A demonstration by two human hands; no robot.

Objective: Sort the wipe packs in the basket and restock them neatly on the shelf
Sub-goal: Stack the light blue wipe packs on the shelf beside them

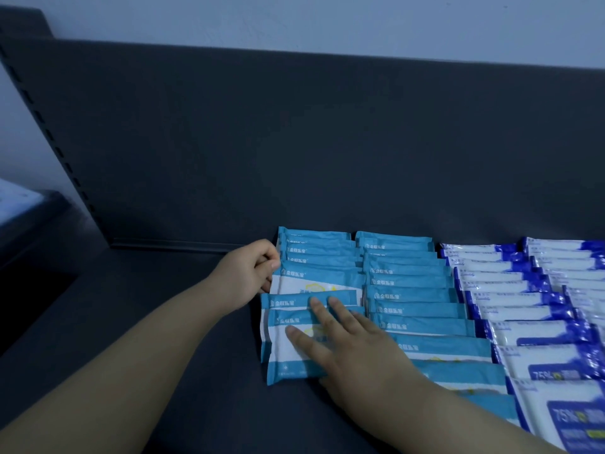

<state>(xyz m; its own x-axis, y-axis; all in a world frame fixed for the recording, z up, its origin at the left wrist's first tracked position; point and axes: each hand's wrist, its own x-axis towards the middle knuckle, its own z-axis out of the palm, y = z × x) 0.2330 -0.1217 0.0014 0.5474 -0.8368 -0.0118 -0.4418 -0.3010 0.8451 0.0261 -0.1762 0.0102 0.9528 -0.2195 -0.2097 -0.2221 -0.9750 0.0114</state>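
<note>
Several light-blue wipe packs [406, 283] lie overlapped in two rows on the dark shelf [163, 355]. To their right run rows of white and dark-blue wipe packs [523, 299]. My right hand [347, 339] lies flat with straight fingers on the two front packs [288, 352] of the left light-blue row. My left hand [248, 273] is at the left edge of that row, its fingers curled against the ends of the packs; whether it pinches one I cannot tell. The basket is out of view.
The shelf's dark back panel [294, 142] rises right behind the rows. A slotted upright [55, 149] runs down the left side. Bare shelf surface spreads to the left of the packs. Something pale [16, 204] lies on a lower ledge at far left.
</note>
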